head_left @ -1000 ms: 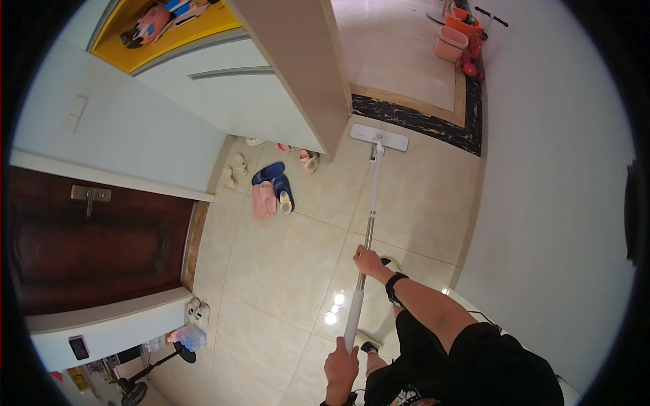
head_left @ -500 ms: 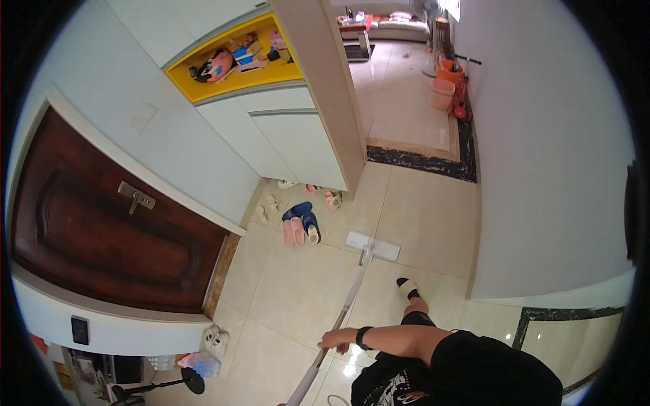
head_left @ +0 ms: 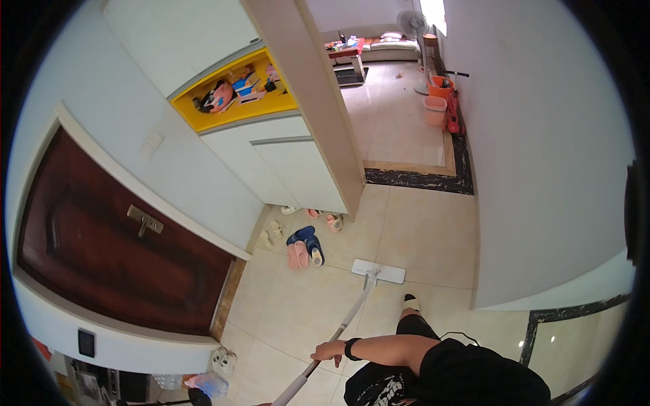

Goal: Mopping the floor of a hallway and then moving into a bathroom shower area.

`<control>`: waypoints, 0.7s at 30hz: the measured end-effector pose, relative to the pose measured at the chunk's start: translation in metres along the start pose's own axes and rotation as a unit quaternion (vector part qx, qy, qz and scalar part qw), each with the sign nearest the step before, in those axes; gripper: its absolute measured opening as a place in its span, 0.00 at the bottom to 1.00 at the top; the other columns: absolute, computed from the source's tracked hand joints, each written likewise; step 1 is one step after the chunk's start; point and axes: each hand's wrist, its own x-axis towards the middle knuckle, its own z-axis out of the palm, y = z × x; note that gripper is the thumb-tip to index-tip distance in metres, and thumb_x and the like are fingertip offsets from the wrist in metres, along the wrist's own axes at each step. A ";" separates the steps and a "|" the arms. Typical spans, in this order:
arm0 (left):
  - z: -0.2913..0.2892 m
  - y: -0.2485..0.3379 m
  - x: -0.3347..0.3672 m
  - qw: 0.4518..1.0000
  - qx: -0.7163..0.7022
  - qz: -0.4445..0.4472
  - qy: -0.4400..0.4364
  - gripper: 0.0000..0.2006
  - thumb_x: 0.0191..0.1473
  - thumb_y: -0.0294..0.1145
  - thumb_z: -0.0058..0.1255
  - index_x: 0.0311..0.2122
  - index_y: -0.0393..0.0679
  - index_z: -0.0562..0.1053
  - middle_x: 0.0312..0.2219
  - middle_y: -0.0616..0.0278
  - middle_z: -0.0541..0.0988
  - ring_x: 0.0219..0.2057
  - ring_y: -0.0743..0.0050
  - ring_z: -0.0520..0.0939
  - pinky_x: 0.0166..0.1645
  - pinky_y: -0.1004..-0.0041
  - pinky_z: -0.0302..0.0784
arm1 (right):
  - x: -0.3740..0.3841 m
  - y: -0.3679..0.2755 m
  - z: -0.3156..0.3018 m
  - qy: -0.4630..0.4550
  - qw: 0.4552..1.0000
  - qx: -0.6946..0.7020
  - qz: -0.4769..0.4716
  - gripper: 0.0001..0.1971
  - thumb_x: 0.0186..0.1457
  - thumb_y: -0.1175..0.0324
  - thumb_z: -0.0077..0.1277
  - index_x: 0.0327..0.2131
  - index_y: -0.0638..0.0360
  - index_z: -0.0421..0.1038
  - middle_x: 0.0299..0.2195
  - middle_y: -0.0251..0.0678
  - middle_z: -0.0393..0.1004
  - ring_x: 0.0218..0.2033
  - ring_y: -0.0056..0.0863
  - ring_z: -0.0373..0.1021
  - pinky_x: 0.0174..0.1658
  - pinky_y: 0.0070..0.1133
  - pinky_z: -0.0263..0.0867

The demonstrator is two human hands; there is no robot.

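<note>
Fingers of my right hand [head_left: 330, 351] wrap one mop pole [head_left: 353, 312]; left ones I can't judge. Ahead: two blue slippers [head_left: 296, 235], two pink slippers [head_left: 293, 257].

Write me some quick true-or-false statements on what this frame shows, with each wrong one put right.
1. The right hand holds the mop pole. True.
2. The mop head touches the pink slippers. False: the mop head is apart from them, on the tiled floor.
3. A black band is on the right wrist. True.
4. The brown door stands wide open. False: the brown door is shut.
5. The pink slippers lie next to the dark blue slippers. True.
</note>
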 end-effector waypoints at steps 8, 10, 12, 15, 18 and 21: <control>-0.046 0.132 0.097 0.996 0.053 0.000 -0.066 0.26 0.33 0.41 0.61 0.41 0.40 0.71 0.30 0.45 0.76 0.34 0.56 0.77 0.39 0.66 0.70 | -0.063 0.054 -0.131 0.060 0.994 0.080 -0.054 0.25 0.53 0.50 0.31 0.43 0.58 0.66 0.31 0.45 0.67 0.17 0.33 0.71 0.22 0.23 0.72; -0.054 0.160 0.131 0.995 0.062 0.034 -0.073 0.28 0.34 0.42 0.60 0.43 0.41 0.70 0.30 0.46 0.76 0.34 0.56 0.77 0.39 0.66 0.70 | -0.078 0.068 -0.170 0.065 0.993 0.103 -0.004 0.25 0.53 0.50 0.31 0.43 0.59 0.66 0.33 0.46 0.67 0.17 0.33 0.71 0.22 0.24 0.72; -0.051 0.173 0.166 0.994 0.071 0.040 -0.072 0.28 0.34 0.41 0.61 0.43 0.41 0.70 0.30 0.47 0.76 0.34 0.56 0.77 0.40 0.66 0.70 | -0.104 0.079 -0.203 0.095 0.988 0.115 -0.036 0.25 0.53 0.50 0.31 0.42 0.62 0.66 0.26 0.44 0.67 0.17 0.34 0.71 0.22 0.24 0.72; -0.047 0.214 0.212 0.992 0.066 0.065 -0.085 0.30 0.35 0.40 0.60 0.46 0.40 0.67 0.30 0.47 0.76 0.34 0.56 0.77 0.41 0.66 0.70 | -0.132 0.104 -0.253 0.161 0.978 0.127 -0.024 0.24 0.54 0.53 0.30 0.40 0.65 0.66 0.30 0.46 0.68 0.18 0.34 0.71 0.22 0.25 0.71; -0.048 0.286 0.251 0.985 0.101 0.028 -0.133 0.27 0.38 0.49 0.56 0.43 0.43 0.68 0.29 0.48 0.76 0.31 0.55 0.78 0.36 0.66 0.72 | -0.128 0.162 -0.305 0.146 0.969 0.199 -0.019 0.24 0.54 0.54 0.31 0.40 0.66 0.66 0.38 0.49 0.67 0.18 0.35 0.71 0.22 0.26 0.71; -0.028 0.309 0.303 0.980 0.064 0.088 -0.166 0.32 0.36 0.50 0.57 0.46 0.42 0.67 0.31 0.50 0.76 0.32 0.59 0.77 0.38 0.68 0.71 | -0.144 0.198 -0.336 0.235 0.943 0.234 -0.005 0.23 0.52 0.56 0.33 0.37 0.66 0.69 0.36 0.48 0.69 0.19 0.36 0.70 0.24 0.28 0.72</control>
